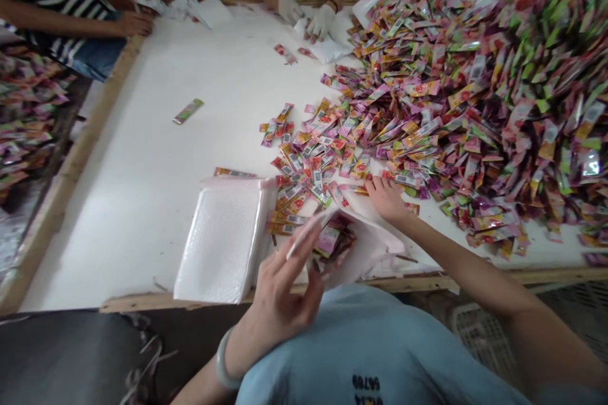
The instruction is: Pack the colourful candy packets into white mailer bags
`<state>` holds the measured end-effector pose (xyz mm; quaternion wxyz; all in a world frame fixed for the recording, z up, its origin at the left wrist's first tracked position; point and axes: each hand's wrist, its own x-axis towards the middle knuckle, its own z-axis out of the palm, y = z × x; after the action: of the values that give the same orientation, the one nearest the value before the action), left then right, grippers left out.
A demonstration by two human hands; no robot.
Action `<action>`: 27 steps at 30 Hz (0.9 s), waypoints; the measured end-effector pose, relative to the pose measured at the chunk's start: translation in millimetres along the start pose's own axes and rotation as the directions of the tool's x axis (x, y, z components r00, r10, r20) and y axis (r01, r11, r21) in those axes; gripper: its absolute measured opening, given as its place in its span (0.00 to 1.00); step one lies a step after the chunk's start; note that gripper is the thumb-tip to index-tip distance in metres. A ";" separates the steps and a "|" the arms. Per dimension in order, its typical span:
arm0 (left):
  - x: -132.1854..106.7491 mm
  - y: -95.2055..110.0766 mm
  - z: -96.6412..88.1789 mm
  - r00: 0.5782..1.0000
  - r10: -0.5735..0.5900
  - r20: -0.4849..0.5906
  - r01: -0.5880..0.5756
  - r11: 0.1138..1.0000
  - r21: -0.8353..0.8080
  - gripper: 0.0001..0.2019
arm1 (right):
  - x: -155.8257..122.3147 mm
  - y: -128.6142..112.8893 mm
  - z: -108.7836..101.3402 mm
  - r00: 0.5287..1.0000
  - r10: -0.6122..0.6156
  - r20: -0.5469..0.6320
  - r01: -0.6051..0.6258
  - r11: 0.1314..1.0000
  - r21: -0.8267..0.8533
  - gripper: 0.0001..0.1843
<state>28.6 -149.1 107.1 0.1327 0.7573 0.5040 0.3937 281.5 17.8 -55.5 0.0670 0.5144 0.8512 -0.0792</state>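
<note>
My left hand (287, 285) grips the edge of a white padded bag (365, 250) and keeps its mouth apart; several small packets (332, 237) show inside. Just past the bag, my right hand (386, 199) reaches down among the loose packets (316, 161) on the table. Its fingertips touch packets at the near edge of the pile; whether they have closed on one cannot be made out. To the left of the bag lies a stack of flat white bubble bags (223, 237), with one packet (235, 172) behind it.
A large heap of colourful packets (451, 88) covers the right of the white table (137, 158), which has a wooden rim (61, 190). A single green packet (188, 111) lies at left. Across the table, a co-worker's gloved hands (319, 22) press a bag; another person's hands (135, 19) hold white wrapping.
</note>
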 end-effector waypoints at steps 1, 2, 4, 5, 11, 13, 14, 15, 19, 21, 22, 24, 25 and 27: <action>0.8 -1.1 -0.1 1.000 0.005 0.002 -0.005 1.000 -0.008 0.39 | -0.3 2.8 -1.5 0.999 0.038 0.025 -0.039 0.998 0.052 0.21; 1.3 -2.1 -0.6 1.000 0.007 0.010 -0.007 1.000 -0.018 0.39 | 1.1 8.1 -3.4 0.996 0.071 0.047 -0.076 0.990 0.120 0.20; 0.8 -4.3 -3.0 1.000 0.002 0.017 -0.001 1.000 -0.029 0.40 | 5.9 24.4 -6.2 0.991 0.125 0.044 -0.132 0.944 0.302 0.15; -0.3 -5.5 -4.5 1.000 0.001 0.008 0.000 0.999 -0.036 0.40 | 7.6 33.8 -6.2 0.987 0.159 0.020 -0.154 0.908 0.389 0.13; -8.0 -11.5 -5.5 0.998 0.014 -0.057 -0.015 1.000 -0.012 0.39 | -5.4 58.6 20.1 0.908 0.311 -0.280 -0.072 0.774 0.629 0.11; -8.5 -11.7 -3.8 0.998 0.008 -0.058 -0.008 1.000 -0.015 0.39 | -12.7 53.6 30.7 0.875 0.331 -0.352 -0.022 0.754 0.656 0.09; -8.2 -11.5 -3.2 0.998 0.002 -0.061 -0.003 1.000 -0.015 0.39 | -15.5 51.2 33.4 0.873 0.330 -0.358 -0.021 0.759 0.650 0.09; -7.7 -11.2 -2.8 0.998 -0.003 -0.064 0.002 1.000 -0.011 0.39 | -17.8 49.9 33.8 0.877 0.321 -0.359 -0.030 0.780 0.625 0.10; -4.0 -9.6 -3.0 0.998 0.007 -0.060 -0.006 1.000 0.009 0.40 | -27.2 59.5 14.0 0.941 0.163 -0.297 -0.064 0.946 0.317 0.11; -2.7 -9.7 -2.7 0.998 0.006 -0.059 -0.006 1.000 0.002 0.41 | -37.7 69.7 0.3 0.980 0.014 -0.199 0.018 0.987 0.158 0.15; -2.6 -10.0 -2.2 0.998 0.003 -0.065 -0.003 1.000 -0.002 0.40 | -44.8 73.7 -4.8 0.987 -0.055 -0.152 0.071 0.992 0.105 0.16; -3.1 -11.2 -0.7 0.996 -0.009 -0.084 0.009 1.000 -0.006 0.40 | -60.4 76.5 -9.4 0.987 -0.130 -0.094 0.132 0.991 0.018 0.21; -3.4 -11.9 0.2 0.996 -0.014 -0.091 0.013 1.000 -0.003 0.39 | -67.2 74.7 -8.9 0.987 -0.140 -0.082 0.139 0.990 -0.021 0.24; -3.2 -12.7 1.7 0.994 -0.019 -0.104 0.020 1.000 0.005 0.38 | -75.4 66.0 -3.9 0.987 -0.147 -0.071 0.141 0.987 -0.083 0.30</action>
<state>20.9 -145.7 97.0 0.1081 0.7312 0.5188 0.4296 374.7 -16.4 -41.3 0.0482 0.4512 0.8906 -0.0310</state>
